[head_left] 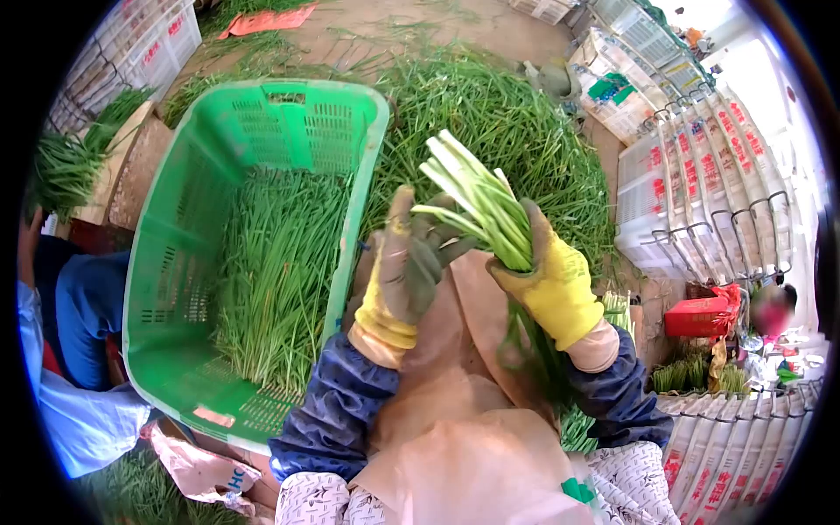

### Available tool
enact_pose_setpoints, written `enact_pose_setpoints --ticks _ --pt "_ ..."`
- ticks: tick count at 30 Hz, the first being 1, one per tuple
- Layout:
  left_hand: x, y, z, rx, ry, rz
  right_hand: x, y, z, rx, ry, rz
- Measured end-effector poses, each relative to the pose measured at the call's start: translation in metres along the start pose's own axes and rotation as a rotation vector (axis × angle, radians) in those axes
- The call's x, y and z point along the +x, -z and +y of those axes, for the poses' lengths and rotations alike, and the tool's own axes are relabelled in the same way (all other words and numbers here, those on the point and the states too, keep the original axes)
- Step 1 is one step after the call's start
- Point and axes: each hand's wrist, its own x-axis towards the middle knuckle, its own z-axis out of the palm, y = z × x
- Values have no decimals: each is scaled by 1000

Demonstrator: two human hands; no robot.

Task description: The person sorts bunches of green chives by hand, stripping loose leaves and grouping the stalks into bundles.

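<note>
My right hand [553,278], in a yellow glove with a dark, dirty palm, is closed around a bunch of chives [490,210]. The white stalk ends point up and to the left; the green leaves hang below the hand over my apron. My left hand [407,267], gloved the same way, is raised just left of the bunch with its fingers stretched out and apart. Some of its fingers come close to the stalks, and I cannot tell whether they touch. Beside my left arm stands a green plastic crate [372,131] with chives [276,280] laid inside.
A large heap of loose chives [525,114] lies on the floor ahead. White crates [700,184] stand at right, near a red box [696,317]. A person in blue [92,297] sits at far left. Torn cardboard [206,468] lies by the green crate.
</note>
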Motion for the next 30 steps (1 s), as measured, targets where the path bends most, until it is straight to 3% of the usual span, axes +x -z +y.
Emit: enact_pose_setpoints --ticks 3,7,9,11,12,14,17,19,20,21,22,23,26,28,30 --pt "-1 8 -2 13 18 46 -13 -26 -23 -193 -6 -193" --pt "-2 19 12 -99 203 162 -23 -26 -24 80 216 -194" --pt "-2 21 8 -232 152 143 -8 -6 -38 -72 70 -319" --pt "-1 22 9 -228 155 137 10 -1 -42 225 71 -275" --pt "1 26 7 -210 140 109 16 -4 -37 81 391 -123" --pt "3 25 6 -213 121 98 27 -17 -36 -6 346 -132" --pt "1 21 11 -157 118 130 38 -24 -38 112 203 -229" --pt "-1 23 13 -182 151 122 43 -23 -37 416 -50 -241" --pt "-1 20 12 -140 137 116 54 -20 -25 -75 746 7" --pt "0 15 12 -98 124 105 59 -26 -20 -35 638 100" --pt "2 17 15 -65 128 12 65 -28 -21 -123 722 156" --pt "5 15 13 -172 150 75 73 -31 -23 -211 808 212" --pt "6 16 15 -129 139 59 85 -65 -17 83 619 115" --pt "11 29 11 316 -40 -82 81 -71 -16 133 600 61" --pt "14 47 -1 430 -16 47 70 -70 -15 500 394 -34"
